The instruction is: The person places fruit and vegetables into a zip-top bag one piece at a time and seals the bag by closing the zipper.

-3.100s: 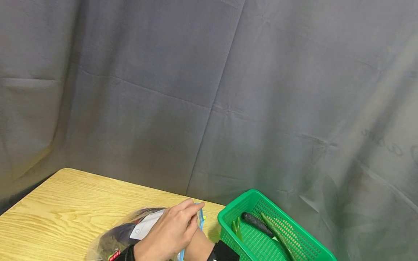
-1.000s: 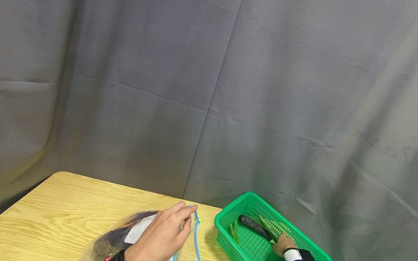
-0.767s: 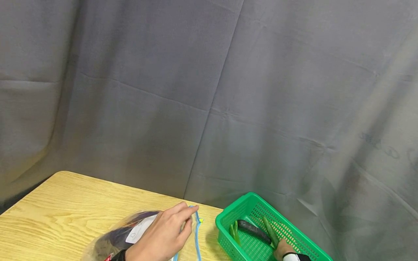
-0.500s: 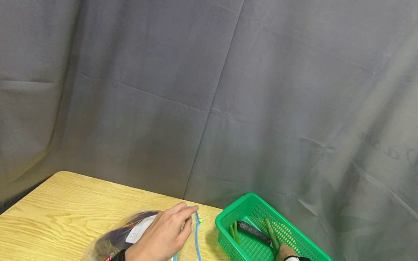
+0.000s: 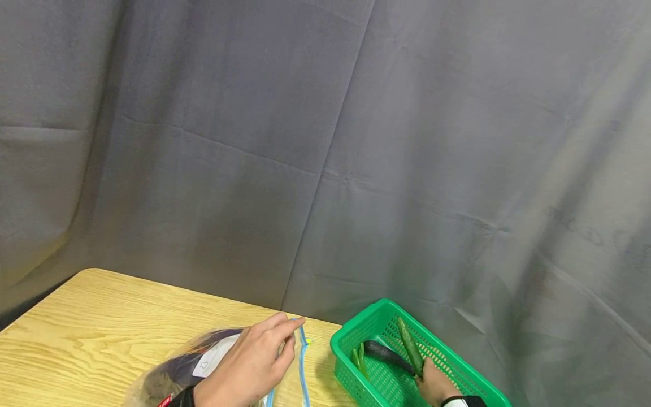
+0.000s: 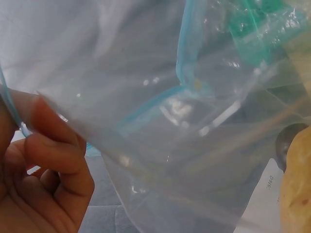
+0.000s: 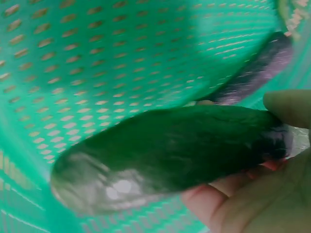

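Observation:
My left hand [image 5: 254,359] pinches the blue-edged mouth of a clear zip bag [image 6: 160,111]; in the left wrist view its fingers curl at the rim. The bag lies on the table, with a white label [image 5: 216,357] and dark purple contents inside. A yellowish, potato-like lump [image 6: 299,184] shows at its right in the left wrist view. In the green basket my right hand [image 5: 435,384] grips a cucumber [image 7: 165,155] near one end, thumb above and fingers beneath. The cucumber slants up toward the far basket wall. Beside it lies a long dark purple eggplant [image 5: 389,356].
The perforated green basket [image 5: 351,376] stands right of the bag, close to the table's far edge. Slim green peppers [image 5: 360,359] lie at its left end. A wooden table [image 5: 102,328] spreads to the left; behind it hangs a grey curtain [image 5: 229,169].
My right hand has left the bag's mouth, reached into the basket and taken the cucumber, now tilting and shifting it up and left. My left hand stays at the bag.

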A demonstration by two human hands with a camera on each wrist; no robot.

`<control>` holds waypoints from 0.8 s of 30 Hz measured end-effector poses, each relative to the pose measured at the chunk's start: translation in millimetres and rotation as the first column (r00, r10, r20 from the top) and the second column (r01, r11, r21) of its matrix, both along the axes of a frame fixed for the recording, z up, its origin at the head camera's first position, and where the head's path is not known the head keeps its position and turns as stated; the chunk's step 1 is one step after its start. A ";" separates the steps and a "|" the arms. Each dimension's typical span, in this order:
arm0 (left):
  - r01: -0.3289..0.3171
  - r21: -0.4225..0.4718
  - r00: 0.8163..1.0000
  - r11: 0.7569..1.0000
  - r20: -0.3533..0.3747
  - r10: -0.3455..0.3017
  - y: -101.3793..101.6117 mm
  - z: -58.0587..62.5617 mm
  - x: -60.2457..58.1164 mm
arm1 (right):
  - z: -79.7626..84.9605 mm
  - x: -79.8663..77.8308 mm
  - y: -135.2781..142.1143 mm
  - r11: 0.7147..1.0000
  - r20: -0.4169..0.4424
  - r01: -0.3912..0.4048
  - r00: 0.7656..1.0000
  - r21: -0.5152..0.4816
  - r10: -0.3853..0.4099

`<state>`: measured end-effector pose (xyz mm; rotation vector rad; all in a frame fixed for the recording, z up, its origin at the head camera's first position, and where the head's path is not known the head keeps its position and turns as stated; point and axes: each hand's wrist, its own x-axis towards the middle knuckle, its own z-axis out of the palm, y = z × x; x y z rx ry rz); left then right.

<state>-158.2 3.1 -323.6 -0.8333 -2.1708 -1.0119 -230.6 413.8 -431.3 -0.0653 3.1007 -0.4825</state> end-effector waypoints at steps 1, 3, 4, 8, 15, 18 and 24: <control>-0.001 -0.001 1.000 1.000 0.004 0.001 0.0 0.0 -0.2 | 3.4 -0.4 -3.2 1.000 0.022 -0.008 1.000 -0.013 0.008; -0.004 -0.002 1.000 1.000 0.013 0.004 -0.2 0.0 -0.4 | 11.6 -1.7 -11.4 0.999 0.085 -0.005 0.996 -0.047 0.009; -0.004 -0.002 1.000 1.000 0.023 0.004 -0.4 0.1 -0.5 | 15.3 -1.9 -15.1 0.998 0.098 -0.007 0.995 -0.062 0.013; 0.000 -0.004 0.998 1.000 0.059 0.001 -1.0 0.7 -0.3 | 31.1 -1.3 -29.8 0.992 0.144 -0.020 0.989 -0.122 0.038; -0.001 -0.005 0.997 1.000 0.078 0.001 -1.1 -0.9 0.9 | 55.6 12.8 -55.2 0.991 0.167 -0.048 0.984 -0.125 0.069; -0.010 -0.004 0.998 1.000 0.067 0.010 -1.2 -2.1 0.8 | 63.6 21.6 -65.3 0.992 0.149 -0.077 0.985 -0.101 0.091; -0.016 0.001 0.999 1.000 0.043 0.016 -1.4 -2.6 -0.1 | 75.2 41.3 -80.0 0.985 0.062 -0.159 0.985 -0.061 0.162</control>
